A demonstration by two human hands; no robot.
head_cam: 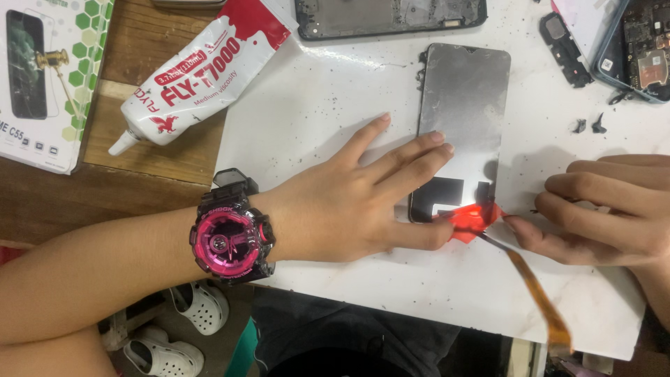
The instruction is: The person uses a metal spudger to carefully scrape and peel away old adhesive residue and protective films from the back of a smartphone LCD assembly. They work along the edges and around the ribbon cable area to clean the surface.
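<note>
White worktop (335,119) carries a grey phone screen panel (464,105), face down. Left hand (356,202) lies flat, fingers spread, pinning its lower edge. Right hand (607,209) — at 3 o'clock — pinches a thin tool (494,241) into red film (473,218). Glue tube (199,70) lies at 10 o'clock — capped.

I see a dull grey metal phone panel (463,105) with black patches near its lower end, lying on a white board (328,105) speckled with dark crumbs. A bright red film (471,218) sits at the panel's corner. The wristwatch (232,236) is black with a pink face. The glue tube (199,73) is white and red; the ribbon strip (537,293) is amber.
</note>
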